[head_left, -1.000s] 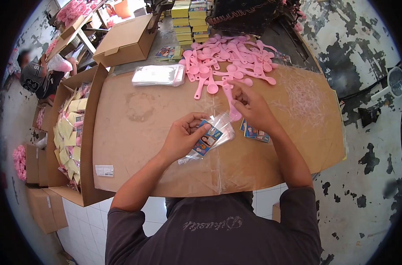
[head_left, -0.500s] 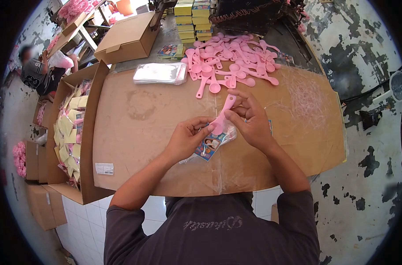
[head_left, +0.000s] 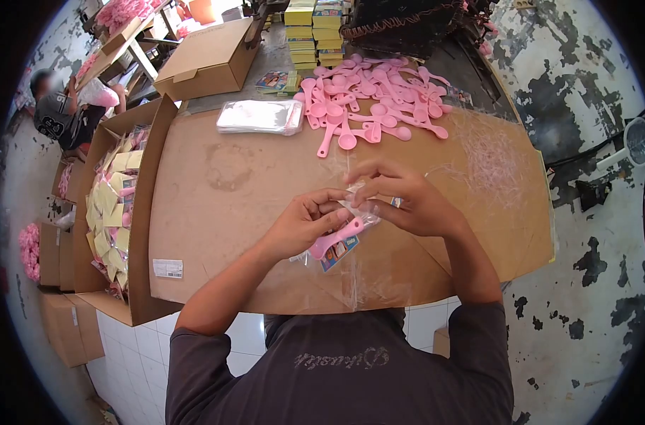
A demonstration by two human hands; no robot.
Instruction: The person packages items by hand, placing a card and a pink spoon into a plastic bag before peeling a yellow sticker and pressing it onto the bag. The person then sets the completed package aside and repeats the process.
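A pink spoon (head_left: 339,237) lies over a printed card (head_left: 341,256) just below my hands, with its bowl at the lower left. My left hand (head_left: 310,221) is closed on the edge of a clear plastic bag (head_left: 365,214) above the spoon. On the other side my right hand (head_left: 400,196) pinches the same bag, with its fingers curled at the upper part. How much of the spoon and card is inside the bag cannot be made out.
Behind lie a heap of pink spoons (head_left: 379,92), clear bags (head_left: 259,117) and stacked cards (head_left: 314,35). An open carton (head_left: 152,212) of filled packets stands left, a closed box (head_left: 206,60) at back left. Plastic strands (head_left: 489,152) lie right. A person (head_left: 57,113) sits far left.
The spoon has left my fingers' hold and moved down over the card. Both hands now grip the plastic bag above it.
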